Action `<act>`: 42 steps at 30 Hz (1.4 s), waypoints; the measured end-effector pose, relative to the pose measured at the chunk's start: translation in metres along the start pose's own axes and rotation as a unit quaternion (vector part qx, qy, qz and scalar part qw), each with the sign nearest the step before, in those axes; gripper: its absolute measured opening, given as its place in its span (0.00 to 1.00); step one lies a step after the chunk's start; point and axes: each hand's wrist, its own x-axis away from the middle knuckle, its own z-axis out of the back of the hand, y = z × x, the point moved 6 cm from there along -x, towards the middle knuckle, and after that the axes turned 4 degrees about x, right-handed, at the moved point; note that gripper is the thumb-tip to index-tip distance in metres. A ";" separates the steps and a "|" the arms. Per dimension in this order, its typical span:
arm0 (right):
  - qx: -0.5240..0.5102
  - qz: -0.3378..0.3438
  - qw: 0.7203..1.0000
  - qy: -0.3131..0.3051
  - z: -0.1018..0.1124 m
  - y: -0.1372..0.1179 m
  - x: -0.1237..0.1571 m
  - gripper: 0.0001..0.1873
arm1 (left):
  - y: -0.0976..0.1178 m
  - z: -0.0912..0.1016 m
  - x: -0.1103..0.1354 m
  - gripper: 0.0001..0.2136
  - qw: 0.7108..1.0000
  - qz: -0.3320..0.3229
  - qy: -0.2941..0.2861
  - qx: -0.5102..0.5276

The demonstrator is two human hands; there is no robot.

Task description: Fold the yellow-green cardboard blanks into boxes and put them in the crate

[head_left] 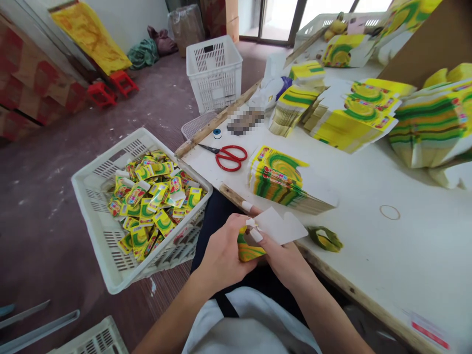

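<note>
Both hands are together at the table's near edge, over my lap. My left hand [224,248] is closed round a small yellow and green paper carton [251,251]. My right hand [285,258] pinches the same carton from the other side, its thumb at the opening. A plain white cardboard flap [282,227] sticks out to the right above the fingers. What lies inside the carton is hidden. Just beyond my hands, a stack of flat yellow-green cartons [282,177] rests on the white table [361,255]. A crumpled green and yellow scrap [324,239] sits beside my right hand.
Left of the table stands a white plastic crate [86,196] heaped with small yellow cartons [151,196]. Red-handled scissors [231,158] and a small blue-rimmed roll [217,133] lie near the table's corner. More carton stacks [354,118] fill the back. Another white crate [214,73] stands behind.
</note>
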 end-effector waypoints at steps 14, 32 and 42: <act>0.276 0.236 0.932 0.008 0.008 -0.021 0.004 0.35 | -0.024 0.016 -0.006 0.26 0.992 0.084 0.038 -0.087; 0.270 0.199 0.940 0.054 0.015 -0.033 0.007 0.33 | -0.010 0.034 -0.012 0.24 0.990 0.043 0.060 -0.120; 0.530 0.089 0.801 0.264 0.093 -0.065 -0.052 0.20 | -0.056 0.075 0.004 0.37 0.937 0.139 0.295 -0.122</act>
